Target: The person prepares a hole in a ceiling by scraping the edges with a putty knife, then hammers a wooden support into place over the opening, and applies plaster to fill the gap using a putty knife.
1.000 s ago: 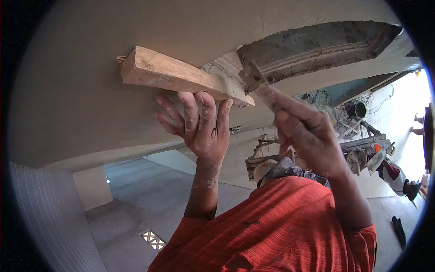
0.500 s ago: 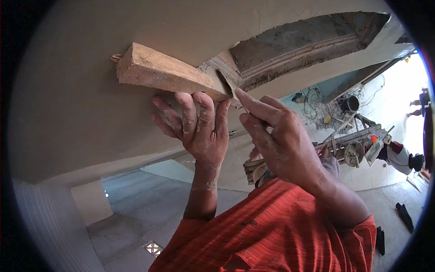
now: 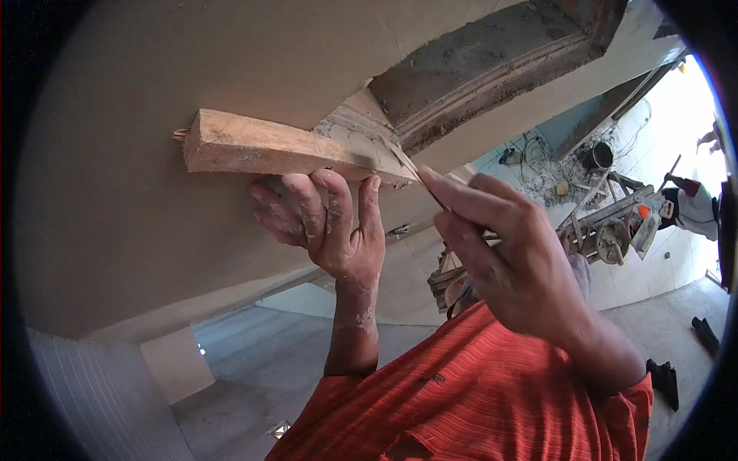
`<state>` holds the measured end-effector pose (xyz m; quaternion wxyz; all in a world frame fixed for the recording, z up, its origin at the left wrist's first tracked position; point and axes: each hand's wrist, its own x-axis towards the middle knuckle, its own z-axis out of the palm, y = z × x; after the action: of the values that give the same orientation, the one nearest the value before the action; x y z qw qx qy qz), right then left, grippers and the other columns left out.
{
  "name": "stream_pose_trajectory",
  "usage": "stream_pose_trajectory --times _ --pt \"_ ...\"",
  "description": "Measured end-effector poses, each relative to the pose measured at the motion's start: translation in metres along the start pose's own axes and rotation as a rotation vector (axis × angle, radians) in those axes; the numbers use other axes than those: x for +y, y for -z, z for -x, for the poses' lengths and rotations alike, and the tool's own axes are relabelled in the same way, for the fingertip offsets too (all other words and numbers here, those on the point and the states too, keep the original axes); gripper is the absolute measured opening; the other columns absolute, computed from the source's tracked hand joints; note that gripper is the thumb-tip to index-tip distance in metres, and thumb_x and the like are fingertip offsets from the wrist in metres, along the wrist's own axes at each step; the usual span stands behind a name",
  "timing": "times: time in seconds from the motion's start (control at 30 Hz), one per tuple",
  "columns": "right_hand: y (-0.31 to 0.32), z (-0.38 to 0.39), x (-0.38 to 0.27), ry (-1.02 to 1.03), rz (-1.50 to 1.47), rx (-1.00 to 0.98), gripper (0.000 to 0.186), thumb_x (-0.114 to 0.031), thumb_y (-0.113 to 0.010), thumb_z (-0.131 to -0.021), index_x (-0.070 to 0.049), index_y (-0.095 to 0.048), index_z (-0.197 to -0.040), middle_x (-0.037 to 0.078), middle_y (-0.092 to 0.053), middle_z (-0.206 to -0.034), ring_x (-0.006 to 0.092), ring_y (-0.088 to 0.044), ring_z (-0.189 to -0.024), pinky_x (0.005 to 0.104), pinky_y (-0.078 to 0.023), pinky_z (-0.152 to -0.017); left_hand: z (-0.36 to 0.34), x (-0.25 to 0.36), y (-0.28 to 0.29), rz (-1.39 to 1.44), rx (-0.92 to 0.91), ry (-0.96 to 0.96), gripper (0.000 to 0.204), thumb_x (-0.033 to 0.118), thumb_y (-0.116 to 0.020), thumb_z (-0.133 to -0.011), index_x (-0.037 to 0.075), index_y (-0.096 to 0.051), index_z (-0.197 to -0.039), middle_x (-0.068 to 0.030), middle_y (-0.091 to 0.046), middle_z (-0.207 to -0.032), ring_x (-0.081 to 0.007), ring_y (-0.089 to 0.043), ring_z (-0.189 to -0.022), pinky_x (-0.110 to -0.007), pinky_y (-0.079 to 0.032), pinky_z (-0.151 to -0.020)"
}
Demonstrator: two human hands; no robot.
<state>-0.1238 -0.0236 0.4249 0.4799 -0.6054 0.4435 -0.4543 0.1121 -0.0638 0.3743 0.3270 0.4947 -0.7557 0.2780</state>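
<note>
My left hand (image 3: 338, 223) is raised under a squared wooden block (image 3: 254, 144), its fingertips pressing the block's lower side against the plastered wall (image 3: 131, 92). Between thumb and fingers, my right hand (image 3: 515, 253) grips a thin, flat-bladed trowel (image 3: 407, 163). The blade's tip meets grey plaster (image 3: 357, 142) at the block's right end. Most of the trowel's handle is hidden in my fingers. Right beside this spot begins a rough recess (image 3: 492, 61) with a moulded, unfinished edge.
On the right, a wooden scaffold (image 3: 592, 238) carries a mortar-smeared bucket (image 3: 613, 240). Beyond it, a person (image 3: 696, 203) holds a stick-like handle. Cables (image 3: 530, 169) and a black bucket (image 3: 598, 156) lie among rubble on the floor. Black objects (image 3: 665, 383) rest at lower right.
The trowel has tilted, now showing its thin edge, and my right hand has moved slightly right and down. My left hand stays on the block. The whole view has shifted a little.
</note>
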Motion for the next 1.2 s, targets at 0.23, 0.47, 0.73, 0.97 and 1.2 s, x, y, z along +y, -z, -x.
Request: stream_pose_trajectory --times 0.23,0.47,0.73,0.97,1.2 --pt "-0.015 -0.025 0.004 0.021 0.050 0.022 0.041 -0.012 -0.058 -0.101 0.007 -0.061 -0.137 0.016 -0.054 -0.084 0.0263 -0.057 -0.071 0.0403 -0.046 -0.068 -0.003 -0.002 -0.002 -0.007 0.014 -0.033 0.073 0.033 -0.083 -0.089 0.024 -0.050 -0.155 -0.0079 -0.025 -0.171 -0.0516 -0.015 -0.155 -0.069 -0.007 -0.122" --pt "-0.025 -0.030 -0.005 -0.002 -0.028 0.007 0.041 -0.013 -0.058 -0.101 0.009 -0.060 -0.135 0.019 -0.057 -0.085 0.0323 -0.060 -0.076 0.0429 -0.047 -0.071 -0.001 -0.005 -0.001 0.001 0.007 -0.044 0.072 0.034 -0.081 -0.091 0.025 -0.049 -0.155 -0.0071 -0.023 -0.172 -0.0512 -0.014 -0.155 -0.069 -0.006 -0.123" --pt "-0.025 -0.027 -0.003 0.067 0.036 0.000 0.039 -0.011 -0.058 -0.099 0.009 -0.061 -0.132 0.020 -0.054 -0.081 0.0342 -0.057 -0.073 0.0440 -0.045 -0.068 -0.001 -0.007 -0.004 -0.014 0.004 -0.044 0.069 0.036 -0.080 -0.091 0.021 -0.053 -0.153 -0.0071 -0.026 -0.171 -0.0511 -0.014 -0.155 -0.069 -0.009 -0.122" --pt "0.003 0.010 -0.007 0.005 0.042 0.027 0.039 -0.008 -0.056 -0.101 0.005 -0.062 -0.137 0.013 -0.053 -0.080 0.0243 -0.055 -0.068 0.0407 -0.044 -0.065 -0.001 -0.008 0.000 -0.039 -0.008 -0.058 0.070 0.035 -0.082 -0.090 0.020 -0.053 -0.152 -0.0075 -0.022 -0.172 -0.0507 -0.013 -0.156 -0.071 -0.009 -0.120" --pt "-0.018 -0.019 0.022 0.010 0.036 0.062 0.042 -0.012 -0.058 -0.100 0.008 -0.060 -0.137 0.018 -0.055 -0.082 0.0294 -0.056 -0.072 0.0415 -0.046 -0.070 -0.002 -0.006 -0.004 -0.043 -0.005 -0.028 0.068 0.035 -0.081 -0.091 0.018 -0.055 -0.151 -0.0077 -0.023 -0.172 -0.0500 -0.012 -0.156 -0.067 -0.009 -0.122"
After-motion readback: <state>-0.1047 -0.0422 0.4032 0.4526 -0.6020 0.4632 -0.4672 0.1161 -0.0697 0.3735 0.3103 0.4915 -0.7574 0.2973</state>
